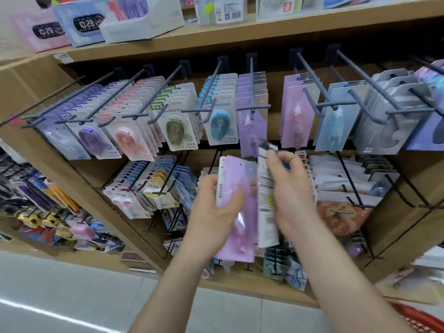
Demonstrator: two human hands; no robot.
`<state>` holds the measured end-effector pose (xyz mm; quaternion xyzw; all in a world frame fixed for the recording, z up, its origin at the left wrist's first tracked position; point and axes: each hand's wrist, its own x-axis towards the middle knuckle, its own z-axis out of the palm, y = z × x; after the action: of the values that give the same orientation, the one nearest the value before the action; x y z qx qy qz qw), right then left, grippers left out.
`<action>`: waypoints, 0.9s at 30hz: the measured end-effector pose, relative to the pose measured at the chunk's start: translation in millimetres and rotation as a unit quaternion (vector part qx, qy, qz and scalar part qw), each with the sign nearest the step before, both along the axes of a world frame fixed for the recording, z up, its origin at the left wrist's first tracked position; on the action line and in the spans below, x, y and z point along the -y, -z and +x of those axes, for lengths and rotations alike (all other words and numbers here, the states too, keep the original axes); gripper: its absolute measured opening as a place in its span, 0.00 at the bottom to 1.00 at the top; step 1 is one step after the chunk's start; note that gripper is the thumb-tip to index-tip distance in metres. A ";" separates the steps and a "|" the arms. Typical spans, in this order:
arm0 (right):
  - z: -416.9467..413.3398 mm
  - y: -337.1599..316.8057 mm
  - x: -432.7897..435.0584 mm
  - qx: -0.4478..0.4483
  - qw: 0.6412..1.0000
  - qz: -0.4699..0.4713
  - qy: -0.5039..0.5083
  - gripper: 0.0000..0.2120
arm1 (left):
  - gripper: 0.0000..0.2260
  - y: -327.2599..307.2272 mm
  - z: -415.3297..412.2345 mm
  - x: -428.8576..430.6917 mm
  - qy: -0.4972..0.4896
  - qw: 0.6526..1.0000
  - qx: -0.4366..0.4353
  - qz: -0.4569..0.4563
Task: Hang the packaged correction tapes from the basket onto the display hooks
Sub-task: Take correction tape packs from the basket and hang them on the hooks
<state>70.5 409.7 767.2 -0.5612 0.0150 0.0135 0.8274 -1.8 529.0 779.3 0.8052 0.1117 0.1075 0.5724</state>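
While carded correction tapes in violet, pink, green and blue hang in rows from dark display hooks across the upper left of the frame, a person stands at a wooden shelf unit with both bare forearms reaching up from the bottom edge. Boxed digital clocks sit on the top shelf at upper left. At centre, the left hand grips a lilac pack upright, fingers curled round its left edge and the thumb laid across its front; whether more packs sit behind it cannot be told. Directly above, matching lilac packs hang on the centre hook. Just right of the held pack, and touching it, the right hand pinches a second pack near its top, fingers bent, the wrist cocked; the pack's white printed back faces the camera, blurred. Farther right, pale pink, blue and grey packs fill more hooks. A red basket shows at the lower right corner, its contents out of view.
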 end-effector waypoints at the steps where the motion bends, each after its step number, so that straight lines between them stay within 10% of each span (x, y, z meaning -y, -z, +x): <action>1: -1.8 5.4 -10.0 0.017 0.997 -0.057 0.046 0.07 | 0.08 -0.2 0.3 4.9 0.007 1.000 0.008 0.022; 8: -15.1 6.7 -22.3 0.096 0.981 -0.167 0.024 0.15 | 0.09 6.3 0.6 13.0 -0.052 0.995 0.028 0.084; 18: -3.2 12.9 16.2 -0.019 0.996 -0.065 -0.054 0.08 | 0.08 5.1 3.0 -5.8 -0.065 0.968 -0.003 -0.242; 27: -7.1 20.9 15.3 0.064 0.981 -0.184 0.007 0.17 | 0.12 5.3 6.6 -0.1 -0.041 0.974 0.036 -0.221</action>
<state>63.4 394.3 746.3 -0.7032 -0.0320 -0.0310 0.7096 4.8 529.1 774.0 0.6491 0.1448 0.1325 0.7349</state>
